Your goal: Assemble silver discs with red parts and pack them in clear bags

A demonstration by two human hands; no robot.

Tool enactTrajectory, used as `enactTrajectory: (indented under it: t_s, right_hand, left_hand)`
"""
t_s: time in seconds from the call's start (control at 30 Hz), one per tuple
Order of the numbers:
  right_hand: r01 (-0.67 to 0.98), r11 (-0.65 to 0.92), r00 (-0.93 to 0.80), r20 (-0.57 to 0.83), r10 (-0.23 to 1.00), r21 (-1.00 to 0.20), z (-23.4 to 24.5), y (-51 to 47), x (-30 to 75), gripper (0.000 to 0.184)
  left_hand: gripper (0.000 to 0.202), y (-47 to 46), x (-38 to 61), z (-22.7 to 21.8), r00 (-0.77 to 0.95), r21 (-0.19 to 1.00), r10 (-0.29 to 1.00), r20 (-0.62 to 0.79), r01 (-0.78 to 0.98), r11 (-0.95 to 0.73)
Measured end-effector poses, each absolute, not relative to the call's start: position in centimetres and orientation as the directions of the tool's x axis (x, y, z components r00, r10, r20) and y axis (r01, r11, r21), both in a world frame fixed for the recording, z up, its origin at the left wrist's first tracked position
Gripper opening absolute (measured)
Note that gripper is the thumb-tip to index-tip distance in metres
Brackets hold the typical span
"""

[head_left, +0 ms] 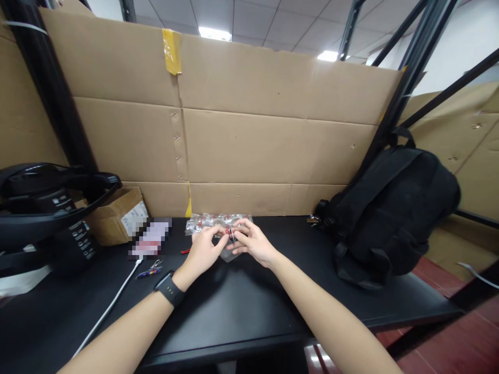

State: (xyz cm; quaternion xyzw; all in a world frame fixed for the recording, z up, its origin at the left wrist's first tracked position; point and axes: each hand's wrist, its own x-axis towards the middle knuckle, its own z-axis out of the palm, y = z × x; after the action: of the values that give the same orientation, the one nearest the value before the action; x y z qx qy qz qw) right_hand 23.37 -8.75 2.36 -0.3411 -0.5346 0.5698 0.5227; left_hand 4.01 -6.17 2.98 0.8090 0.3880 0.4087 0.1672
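Observation:
Over the middle of the black table, my two hands meet fingertip to fingertip. My left hand (206, 250), with a dark watch on its wrist, is closed in a pinch at a small red piece (227, 229). From the right, my right hand (255, 244) bends its fingers around the same spot, thumb against forefinger; a thin pale sliver shows by its fingertips. Below the fingers shows part of a clear plastic bag (229, 256). Just behind lie several clear plastic packets (212, 218) with red bits. Fingers hide much of the held things.
On the black table (249, 306), a small red item (185, 252) lies left of my hands. Further left are a keychain (150, 271), a blurred-out phone (150, 239) with a white cable (113, 301), a cardboard box (120, 215) and a black bottle (74, 234). A black backpack (401, 208) stands right.

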Motion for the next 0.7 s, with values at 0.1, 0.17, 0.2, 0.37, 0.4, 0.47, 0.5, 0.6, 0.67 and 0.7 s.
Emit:
enactTrajectory:
  t_s: [0.1,0.17,0.2,0.37,0.4,0.47,0.5,0.6,0.67,0.7]
  right_hand:
    - [-0.146,0.117,-0.28,0.155,0.947,-0.982,2.5,-8.7,23.9,0.053]
    - [-0.014,0.164,-0.311,0.16,0.937,-0.986,2.5,-8.5,24.4,0.055]
    - [0.084,0.206,-0.323,0.169,0.931,-0.975,2.4,-8.4,24.8,0.055]
    - [0.61,0.399,-0.354,0.215,0.91,-0.685,2.5,-8.2,26.1,0.05]
    - [0.663,0.405,-0.361,0.205,0.91,-0.63,2.6,-8.3,26.3,0.047]
    - [0.742,0.392,-0.365,0.163,0.917,-0.544,3.1,-8.7,26.6,0.036]
    - [0.778,0.379,-0.358,0.143,0.923,-0.501,3.3,-8.9,26.7,0.03]
    - [0.858,0.337,-0.315,0.121,0.941,-0.388,3.8,-9.2,27.0,0.019]
    - [0.871,0.325,-0.305,0.113,0.946,-0.368,3.8,-9.2,27.1,0.018]
    - [0.867,0.328,-0.309,0.111,0.944,-0.374,3.7,-9.1,27.1,0.019]
  left_hand:
    - [0.025,-6.5,3.9,3.4,0.414,0.491,0.772,0.481,0.603,-0.629]
    - [0.027,-6.5,3.6,3.4,0.455,0.422,0.773,0.442,0.655,-0.627]
    - [0.026,-6.5,3.4,3.3,0.481,0.384,0.768,0.423,0.672,-0.633]
    - [0.031,-6.2,1.9,2.4,0.679,0.254,0.704,0.209,0.657,-0.71]
    - [0.035,-6.1,1.7,2.2,0.698,0.245,0.698,0.16,0.657,-0.713]
    - [0.041,-6.2,1.5,2.0,0.714,0.23,0.693,0.106,0.66,-0.715]
    - [0.042,-6.3,1.5,1.9,0.718,0.224,0.689,0.1,0.658,-0.719]
    - [0.042,-6.7,1.8,2.0,0.736,0.216,0.671,0.09,0.643,-0.734]
    - [0.042,-6.9,2.0,2.1,0.742,0.211,0.667,0.07,0.642,-0.737]
    - [0.042,-7.0,2.0,2.1,0.745,0.208,0.665,0.053,0.643,-0.737]
